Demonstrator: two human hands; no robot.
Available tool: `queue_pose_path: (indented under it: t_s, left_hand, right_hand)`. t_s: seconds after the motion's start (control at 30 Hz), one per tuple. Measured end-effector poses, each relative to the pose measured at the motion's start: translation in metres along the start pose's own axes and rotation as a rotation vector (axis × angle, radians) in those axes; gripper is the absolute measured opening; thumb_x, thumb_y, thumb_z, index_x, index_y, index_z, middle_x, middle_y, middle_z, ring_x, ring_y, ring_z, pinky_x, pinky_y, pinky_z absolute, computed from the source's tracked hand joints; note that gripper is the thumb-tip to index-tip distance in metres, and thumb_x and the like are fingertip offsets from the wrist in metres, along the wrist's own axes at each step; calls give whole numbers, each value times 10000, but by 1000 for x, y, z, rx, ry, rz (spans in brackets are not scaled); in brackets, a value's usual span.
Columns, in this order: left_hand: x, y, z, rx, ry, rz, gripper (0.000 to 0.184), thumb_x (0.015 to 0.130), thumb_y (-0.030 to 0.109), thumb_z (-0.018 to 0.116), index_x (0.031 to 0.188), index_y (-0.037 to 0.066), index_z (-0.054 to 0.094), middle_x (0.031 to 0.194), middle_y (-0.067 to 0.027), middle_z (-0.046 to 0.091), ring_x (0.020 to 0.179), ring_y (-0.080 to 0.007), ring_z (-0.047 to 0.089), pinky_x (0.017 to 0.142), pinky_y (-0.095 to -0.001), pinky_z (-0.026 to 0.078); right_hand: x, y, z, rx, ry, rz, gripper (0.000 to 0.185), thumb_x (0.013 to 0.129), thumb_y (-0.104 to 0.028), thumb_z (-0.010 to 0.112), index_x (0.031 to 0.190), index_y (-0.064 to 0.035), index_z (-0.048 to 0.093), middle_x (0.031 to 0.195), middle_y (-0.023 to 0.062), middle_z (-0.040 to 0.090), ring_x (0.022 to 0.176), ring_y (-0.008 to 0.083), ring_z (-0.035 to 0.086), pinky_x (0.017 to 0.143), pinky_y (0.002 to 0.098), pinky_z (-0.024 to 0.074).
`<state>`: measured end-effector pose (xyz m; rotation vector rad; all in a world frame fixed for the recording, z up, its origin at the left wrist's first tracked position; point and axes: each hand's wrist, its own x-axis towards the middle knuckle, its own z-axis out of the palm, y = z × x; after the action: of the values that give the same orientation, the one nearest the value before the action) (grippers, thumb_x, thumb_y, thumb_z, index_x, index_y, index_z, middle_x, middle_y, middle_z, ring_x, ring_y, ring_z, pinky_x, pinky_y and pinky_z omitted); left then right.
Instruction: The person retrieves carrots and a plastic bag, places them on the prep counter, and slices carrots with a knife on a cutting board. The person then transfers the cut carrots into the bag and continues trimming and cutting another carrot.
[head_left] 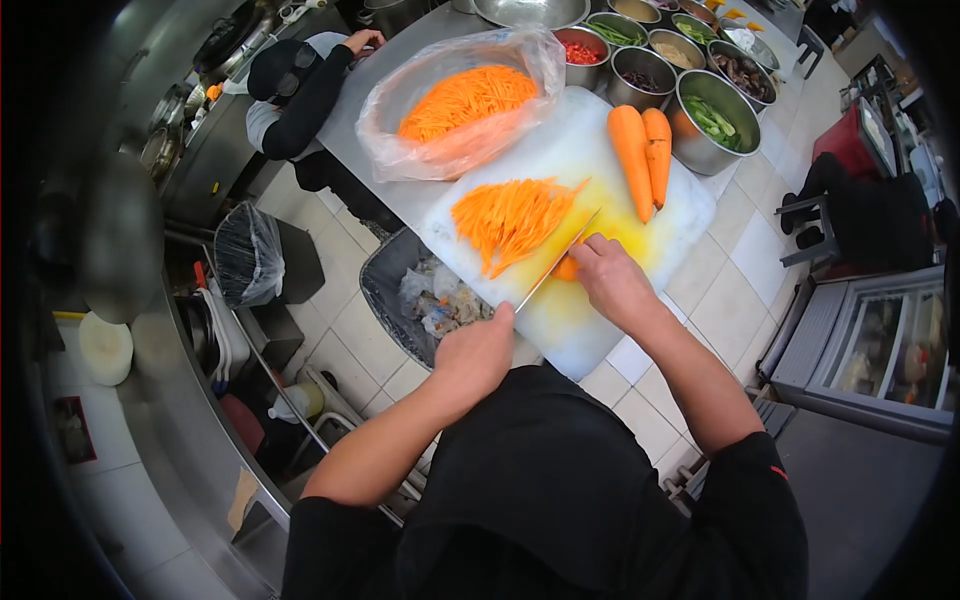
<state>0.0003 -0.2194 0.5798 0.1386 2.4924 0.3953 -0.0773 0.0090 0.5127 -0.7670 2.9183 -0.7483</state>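
In the head view my left hand (474, 350) is wrapped round the handle of a knife (541, 281), whose blade points away from me over a white cutting board (675, 215). My right hand (612, 278) presses its fingertips on a piece of carrot (566, 269) just right of the blade. Left of the knife lies a spread pile of carrot shreds (508, 218). Two peeled carrots (630, 150), one with a cut across it, rest at the board's far right. Behind the pile, a clear plastic bag (385, 130) holds a heap of shredded carrot (470, 103).
Several metal containers (715, 125) of cut vegetables stand at the table's far right. Below the board's left edge is a lined bin (385, 290) with waste. A person (310, 110) leans at the table's left; another dark-clothed person (870, 220) is at right.
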Motion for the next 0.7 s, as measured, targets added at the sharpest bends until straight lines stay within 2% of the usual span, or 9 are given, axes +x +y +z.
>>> queue_pose_path:
  t_s: [0.07,0.17,0.27,0.37,0.47,0.57,0.7]
  left_hand:
    - [15,6,-3,-4,10,-6,242,958,148,449,1172,36,471,907,-315,699,883,-522,680,807,-627,502]
    - [-14,11,-32,28,-58,-13,246,961,155,444,1170,27,468,921,-314,699,896,-519,681,812,-625,504]
    - [5,1,0,56,4,30,193,970,101,436,1131,2,472,890,-293,712,877,-490,706,763,-597,534]
    - [11,10,-12,71,12,18,201,973,97,427,1139,-4,475,887,-296,709,869,-493,703,761,-599,532]
    - [-18,14,-22,67,-30,-4,211,969,96,430,1146,-10,475,885,-297,706,872,-498,700,758,-601,530]
    - [13,8,-2,44,6,23,216,964,96,438,1146,-14,477,895,-299,707,878,-495,702,762,-600,531]
    - [-2,11,-17,62,-31,19,235,965,124,453,1161,-5,473,917,-311,701,899,-499,697,790,-600,526]
  right_hand:
    - [-1,-1,-4,30,-1,14,350,851,6,642,1196,-49,626,1035,166,617,925,382,614,855,467,528]
    - [-1,2,0,24,-4,7,352,846,14,643,1193,-43,627,1031,169,617,942,385,615,862,465,527]
    - [-1,2,3,-10,0,15,345,846,8,654,1187,-36,627,1035,171,617,956,386,617,865,462,527]
    - [-1,2,-1,8,-19,29,321,849,-3,662,1167,-27,624,1032,171,617,967,384,619,865,460,527]
    - [-1,3,3,0,-4,17,301,849,-13,666,1147,-24,621,1025,167,617,965,383,621,862,459,530]
    - [-1,2,2,-7,-3,24,290,846,-13,670,1132,-26,618,1019,165,618,959,383,623,856,462,532]
    - [-1,1,2,-7,-5,36,285,841,-14,678,1119,-26,617,1018,168,619,963,385,625,858,463,533]
